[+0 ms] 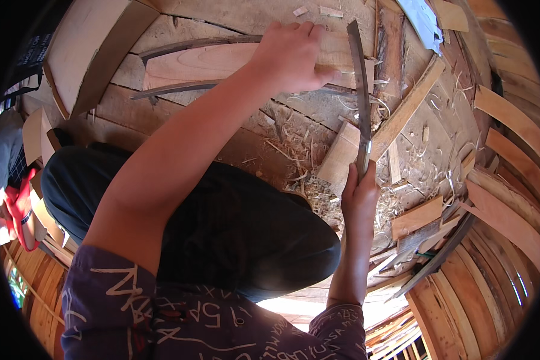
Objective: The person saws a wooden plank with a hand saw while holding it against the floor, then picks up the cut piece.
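My left hand (pixel 291 58) is closed over a pale wooden board (pixel 201 62), its fingers bent toward the far side and its thumb along the near side. The fingertips are partly hidden. Dark, curved wooden strips (pixel 180 89) run along both long sides of the board. In my right hand (pixel 361 191) is the handle of a machete (pixel 360 84), a long, narrow, dark blade pointing away from me. Its blade passes over the board's right end; whether it touches the wood I cannot tell.
Wood shavings (pixel 306 141) litter the plank floor around a short pale offcut (pixel 342 154). A long wooden stick (pixel 411 105) slants at the right. A cardboard box (pixel 93 51) stands at the far left. Curved wooden ribs (pixel 513 111) line the right side.
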The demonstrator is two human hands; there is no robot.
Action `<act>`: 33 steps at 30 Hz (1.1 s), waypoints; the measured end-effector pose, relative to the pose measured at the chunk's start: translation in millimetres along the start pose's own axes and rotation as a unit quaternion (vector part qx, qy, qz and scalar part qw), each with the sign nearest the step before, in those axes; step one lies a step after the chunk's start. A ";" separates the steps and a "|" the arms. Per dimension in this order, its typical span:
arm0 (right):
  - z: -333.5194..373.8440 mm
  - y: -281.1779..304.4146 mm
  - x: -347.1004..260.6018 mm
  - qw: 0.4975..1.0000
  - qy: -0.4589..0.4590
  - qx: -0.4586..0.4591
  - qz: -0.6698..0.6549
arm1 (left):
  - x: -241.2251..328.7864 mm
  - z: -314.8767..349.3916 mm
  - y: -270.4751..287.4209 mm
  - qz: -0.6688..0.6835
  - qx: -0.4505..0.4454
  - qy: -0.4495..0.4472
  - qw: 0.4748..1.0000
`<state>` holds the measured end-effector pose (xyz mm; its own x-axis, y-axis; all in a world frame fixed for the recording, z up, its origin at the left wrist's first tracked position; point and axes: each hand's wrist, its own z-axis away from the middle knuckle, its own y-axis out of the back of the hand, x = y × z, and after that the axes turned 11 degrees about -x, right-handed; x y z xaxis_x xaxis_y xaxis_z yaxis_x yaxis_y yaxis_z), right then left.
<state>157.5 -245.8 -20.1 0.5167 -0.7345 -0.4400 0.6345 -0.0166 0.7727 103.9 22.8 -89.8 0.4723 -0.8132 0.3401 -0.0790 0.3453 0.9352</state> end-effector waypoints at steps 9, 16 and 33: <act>23.9 0.0 5.9 1.000 -0.014 -0.019 -0.009 | -3.3 2.0 -0.4 0.020 -0.025 0.002 0.999; 10.7 -0.6 -1.1 1.000 -0.005 -0.008 -0.010 | -4.6 -0.4 -0.1 -0.011 -0.014 0.002 1.000; 8.1 -0.8 3.4 1.000 -0.005 -0.002 -0.022 | -0.9 -4.4 -1.7 -0.015 0.006 -0.009 1.000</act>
<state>154.1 -253.7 -18.5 0.4826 -0.7393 -0.4697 0.6592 -0.0465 0.7506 107.4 25.0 -92.1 0.4593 -0.8310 0.3139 -0.0751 0.3157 0.9459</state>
